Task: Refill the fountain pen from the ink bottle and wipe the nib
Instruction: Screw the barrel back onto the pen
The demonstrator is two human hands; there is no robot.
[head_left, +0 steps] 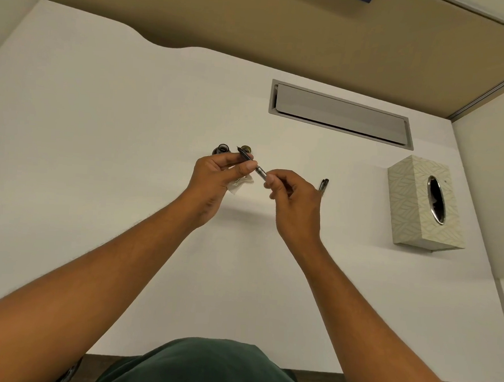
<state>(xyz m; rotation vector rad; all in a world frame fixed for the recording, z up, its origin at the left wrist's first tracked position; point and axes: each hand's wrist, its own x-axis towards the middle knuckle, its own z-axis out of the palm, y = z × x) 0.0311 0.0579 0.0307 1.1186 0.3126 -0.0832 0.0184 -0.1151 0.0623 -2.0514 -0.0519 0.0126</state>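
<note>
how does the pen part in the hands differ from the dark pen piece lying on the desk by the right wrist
The slim black-and-silver fountain pen section is held in the air, pinched by the left hand and the right hand; the dark pen piece lies untouched on the white desk. The held section shows a pointed nib and a silver end; the lying piece looks all dark. Both are slender.

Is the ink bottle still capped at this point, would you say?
No, the ink bottle stands open on the desk, its cap beside it.
</note>
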